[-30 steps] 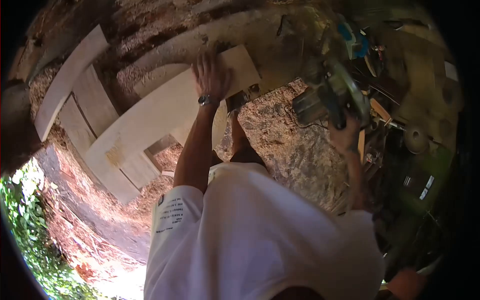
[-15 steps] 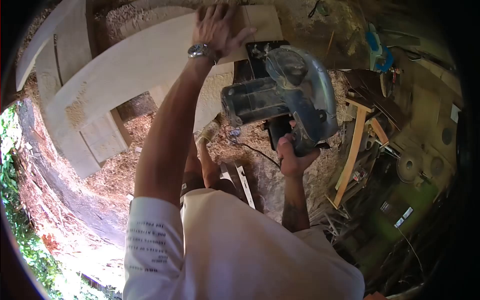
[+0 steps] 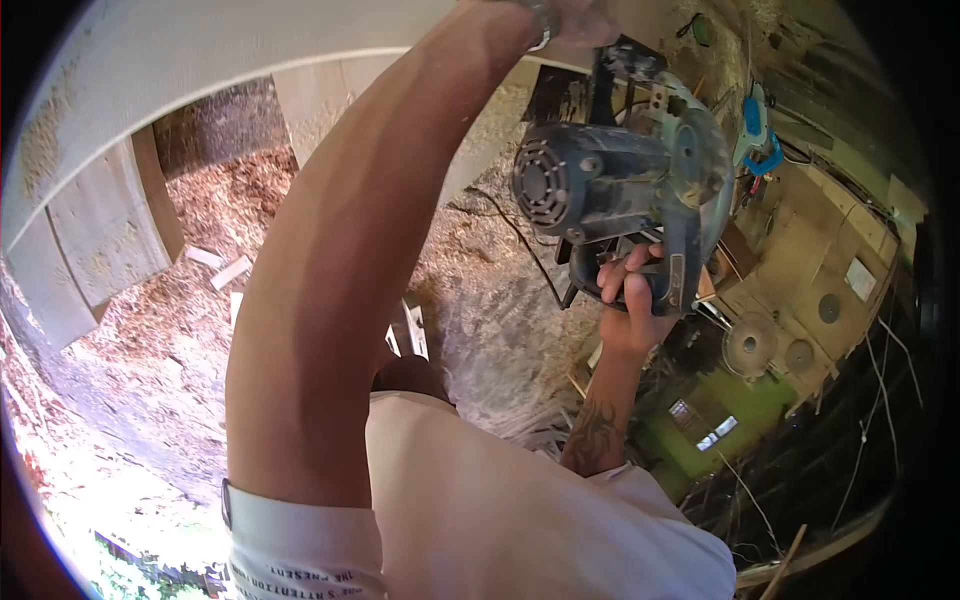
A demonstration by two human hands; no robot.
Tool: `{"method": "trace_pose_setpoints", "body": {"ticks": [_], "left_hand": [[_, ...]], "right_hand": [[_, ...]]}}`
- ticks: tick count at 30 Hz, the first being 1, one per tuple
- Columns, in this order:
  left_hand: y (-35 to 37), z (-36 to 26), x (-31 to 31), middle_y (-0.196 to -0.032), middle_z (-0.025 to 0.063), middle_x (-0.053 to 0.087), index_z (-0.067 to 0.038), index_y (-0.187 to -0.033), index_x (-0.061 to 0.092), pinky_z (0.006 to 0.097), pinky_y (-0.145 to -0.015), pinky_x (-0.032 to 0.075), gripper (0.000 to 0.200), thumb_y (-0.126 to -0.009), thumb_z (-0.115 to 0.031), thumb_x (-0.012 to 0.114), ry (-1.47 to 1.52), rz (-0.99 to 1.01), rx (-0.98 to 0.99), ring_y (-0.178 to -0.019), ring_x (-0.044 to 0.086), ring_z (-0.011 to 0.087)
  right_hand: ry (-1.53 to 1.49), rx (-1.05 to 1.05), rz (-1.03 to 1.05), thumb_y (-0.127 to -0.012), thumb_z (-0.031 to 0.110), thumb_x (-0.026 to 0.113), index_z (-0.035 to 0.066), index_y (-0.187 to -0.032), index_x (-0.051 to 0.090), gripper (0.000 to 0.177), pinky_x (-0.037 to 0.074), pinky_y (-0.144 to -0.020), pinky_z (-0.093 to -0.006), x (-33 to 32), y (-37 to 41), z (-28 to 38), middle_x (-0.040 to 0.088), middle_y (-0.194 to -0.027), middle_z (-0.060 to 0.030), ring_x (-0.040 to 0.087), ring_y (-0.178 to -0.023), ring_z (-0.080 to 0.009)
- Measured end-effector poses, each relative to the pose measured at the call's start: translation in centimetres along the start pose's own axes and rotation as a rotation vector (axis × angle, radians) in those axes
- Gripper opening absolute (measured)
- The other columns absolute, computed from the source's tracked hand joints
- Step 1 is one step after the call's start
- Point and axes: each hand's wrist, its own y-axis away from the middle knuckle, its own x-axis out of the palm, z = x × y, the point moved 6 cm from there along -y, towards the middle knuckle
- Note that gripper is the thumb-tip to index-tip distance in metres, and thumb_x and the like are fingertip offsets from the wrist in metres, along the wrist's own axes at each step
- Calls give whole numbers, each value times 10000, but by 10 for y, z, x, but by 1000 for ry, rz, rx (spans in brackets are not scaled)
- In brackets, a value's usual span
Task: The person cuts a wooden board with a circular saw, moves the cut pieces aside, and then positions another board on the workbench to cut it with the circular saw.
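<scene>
A dark circular saw [image 3: 610, 180] stands at the front end of a long pale curved board [image 3: 230, 50]. My right hand [image 3: 640, 290] is wrapped round the saw's rear handle. At the top edge my left hand [image 3: 580, 22], with a metal watch at its wrist, is beside the saw's front, partly cut off and blurred; its fingers cannot be made out clearly. The saw's black cord [image 3: 525, 245] hangs below the motor. Under the curved board lie other pale boards [image 3: 110, 220].
Wood shavings [image 3: 240, 200] and small offcuts [image 3: 232, 272] cover the ground. At the right are a blue tool [image 3: 752, 115], a round metal disc [image 3: 749, 344] and a brown wooden panel [image 3: 800, 260]. Thin sticks and cords hang at the lower right.
The view has shifted and come closer to the saw. The saw, my right hand and my left hand appear further right, and my left hand is now partly out of the top.
</scene>
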Motion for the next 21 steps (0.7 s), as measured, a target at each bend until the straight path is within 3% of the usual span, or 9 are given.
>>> {"method": "trace_pose_setpoints", "body": {"ticks": [1,3,10,21], "left_hand": [[1,0,-4,-1224,172,587,-33,-1247,578,520,-1123,284,805,-644,-542,740,32,106,-17,-1236,499,327],[5,0,-9,-1204,167,596,-30,-1215,592,506,-1118,294,756,-649,-510,741,76,73,-38,-1232,502,317],[11,3,-9,-1166,134,622,-33,-1167,625,464,-1095,319,724,-635,-504,765,101,-90,-62,-1182,527,281],[0,4,3,-1109,123,633,-73,-1038,686,437,-1022,354,544,-629,-428,736,85,-92,-89,-1125,541,263]], "right_hand": [[55,21,-20,-821,-57,620,-1,-1151,522,349,475,-593,-363,1,0,0,563,-948,-110,532,-584,-168],[136,72,-82,-834,-67,591,13,-1069,517,260,474,-592,-377,2,-3,1,554,-910,-96,510,-530,-164],[88,72,-100,-830,-40,599,45,-987,528,193,478,-591,-379,6,-13,3,547,-782,-66,500,-499,-161],[96,99,-55,-846,-16,616,56,-973,521,174,477,-605,-378,10,-16,9,550,-736,-70,513,-509,-159]]}}
